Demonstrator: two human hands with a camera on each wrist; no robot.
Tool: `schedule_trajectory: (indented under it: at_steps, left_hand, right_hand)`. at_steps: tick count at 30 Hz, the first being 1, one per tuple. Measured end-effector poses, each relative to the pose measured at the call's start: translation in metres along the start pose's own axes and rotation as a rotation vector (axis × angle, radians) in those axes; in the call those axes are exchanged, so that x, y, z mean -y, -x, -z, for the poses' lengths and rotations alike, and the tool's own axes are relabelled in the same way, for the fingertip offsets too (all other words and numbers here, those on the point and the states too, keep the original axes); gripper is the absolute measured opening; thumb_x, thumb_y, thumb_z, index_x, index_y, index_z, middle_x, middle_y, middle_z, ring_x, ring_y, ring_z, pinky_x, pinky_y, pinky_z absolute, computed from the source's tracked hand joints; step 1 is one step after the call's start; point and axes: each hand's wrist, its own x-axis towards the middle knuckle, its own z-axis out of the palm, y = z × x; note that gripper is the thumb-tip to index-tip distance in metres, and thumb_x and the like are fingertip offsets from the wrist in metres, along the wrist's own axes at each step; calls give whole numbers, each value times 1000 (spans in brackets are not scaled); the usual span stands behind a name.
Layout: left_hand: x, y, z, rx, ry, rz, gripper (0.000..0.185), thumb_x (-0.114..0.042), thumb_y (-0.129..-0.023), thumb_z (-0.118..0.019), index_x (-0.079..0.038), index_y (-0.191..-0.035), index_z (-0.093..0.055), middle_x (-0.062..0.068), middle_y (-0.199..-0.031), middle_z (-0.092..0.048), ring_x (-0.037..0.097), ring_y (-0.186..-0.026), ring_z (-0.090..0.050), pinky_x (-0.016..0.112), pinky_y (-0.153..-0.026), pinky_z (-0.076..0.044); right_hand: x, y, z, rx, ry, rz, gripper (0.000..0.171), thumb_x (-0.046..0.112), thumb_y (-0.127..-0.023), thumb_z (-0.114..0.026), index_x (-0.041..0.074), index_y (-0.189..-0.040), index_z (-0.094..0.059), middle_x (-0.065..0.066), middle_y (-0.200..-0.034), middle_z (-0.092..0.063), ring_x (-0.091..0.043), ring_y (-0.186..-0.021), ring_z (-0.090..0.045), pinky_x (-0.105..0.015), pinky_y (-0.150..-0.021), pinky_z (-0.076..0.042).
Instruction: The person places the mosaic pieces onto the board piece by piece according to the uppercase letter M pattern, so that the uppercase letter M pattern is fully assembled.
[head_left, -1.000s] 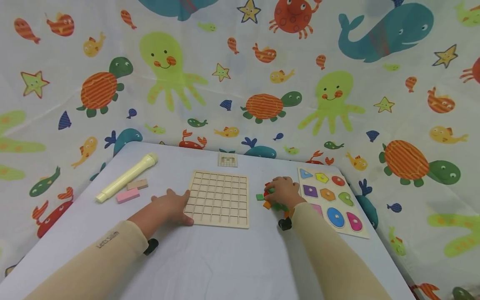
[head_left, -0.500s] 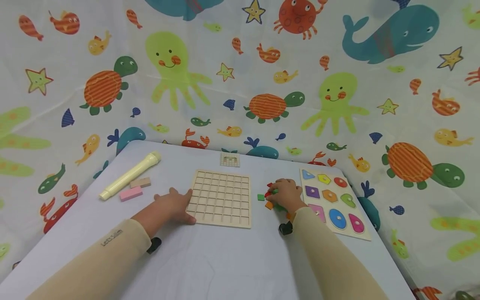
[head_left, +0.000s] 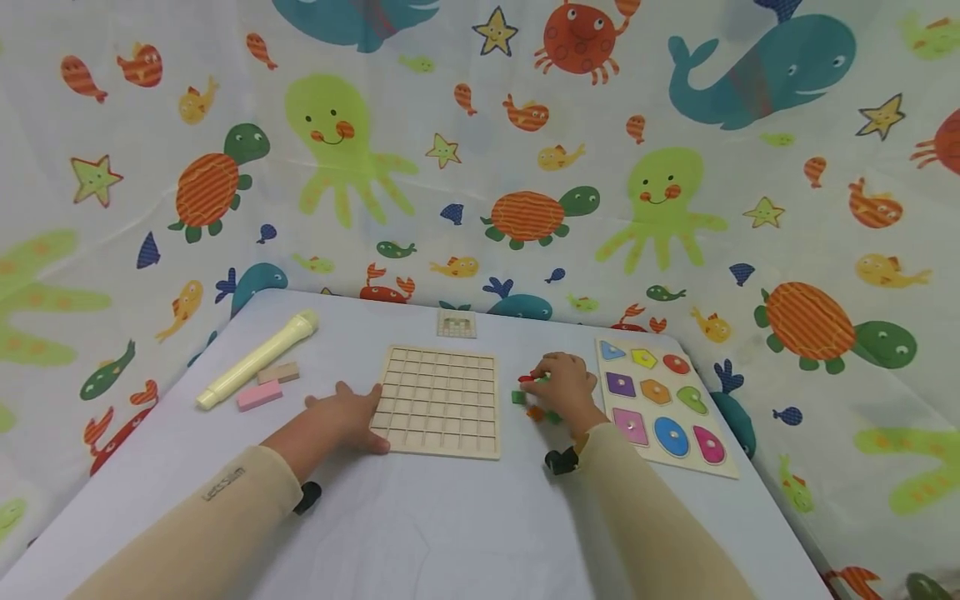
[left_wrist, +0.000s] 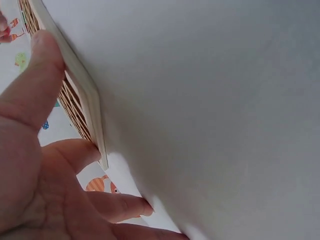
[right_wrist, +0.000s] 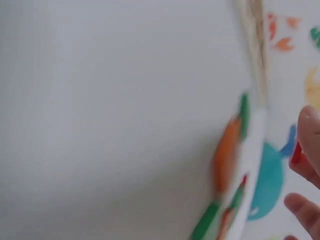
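Note:
A square wooden grid board (head_left: 438, 400) lies flat on the table in the head view. My left hand (head_left: 341, 412) rests against its left edge with the fingers spread. In the left wrist view the thumb (left_wrist: 35, 85) presses on the board's rim (left_wrist: 85, 95). My right hand (head_left: 564, 386) is right of the board and pinches a small red piece (head_left: 527, 378) at its fingertips. Under and beside it lie loose pieces: a green piece (head_left: 518, 397), an orange piece (head_left: 534, 412) and another green piece (head_left: 553, 417). The right wrist view is blurred; it shows the orange piece (right_wrist: 225, 155) and my fingers (right_wrist: 310, 132).
A shape puzzle board (head_left: 660, 400) with coloured knobbed shapes lies at the right. A cream cylinder (head_left: 255, 358), a tan block (head_left: 277, 372) and a pink block (head_left: 258, 394) lie at the left. A small wooden grid tile (head_left: 456, 323) sits at the back edge. A sea-animal patterned cloth surrounds the table.
My right hand has risen slightly off the pile of pieces, and the red piece now shows at its fingertips. The left hand has stayed on the board's edge.

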Motion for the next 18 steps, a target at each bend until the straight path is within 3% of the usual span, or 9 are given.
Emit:
schedule_trajectory:
  at_steps: [6, 12, 18]
  left_hand:
    - [3, 5, -4, 6, 32, 11, 112, -60, -85, -83, -13, -170, -25, 51, -163, -9, 79, -147, -11, 88, -116, -8]
    - [2, 4, -9, 20, 15, 12, 112, -69, -88, -75, -19, -171, -19, 49, -166, -1, 85, -142, -3, 89, -115, -12]
    - [6, 4, -11, 18, 30, 38, 113, -69, -86, -76, -20, -171, -20, 49, -166, 0, 87, -140, -1, 90, -114, -12]
  right_hand:
    - [39, 18, 1, -76, -127, 64, 27, 45, -90, -85, 22, -102, -80, -5, -158, -55, -38, -155, -32, -72, -118, -27]
    - [72, 27, -6, -148, -135, 114, 25, 45, -89, -86, 23, -97, -79, -2, -156, -58, -36, -155, -34, -69, -116, -30]
    - [97, 30, -21, -151, -166, 158, 24, 44, -89, -86, 23, -95, -79, -2, -154, -60, -36, -153, -36, -72, -116, -29]
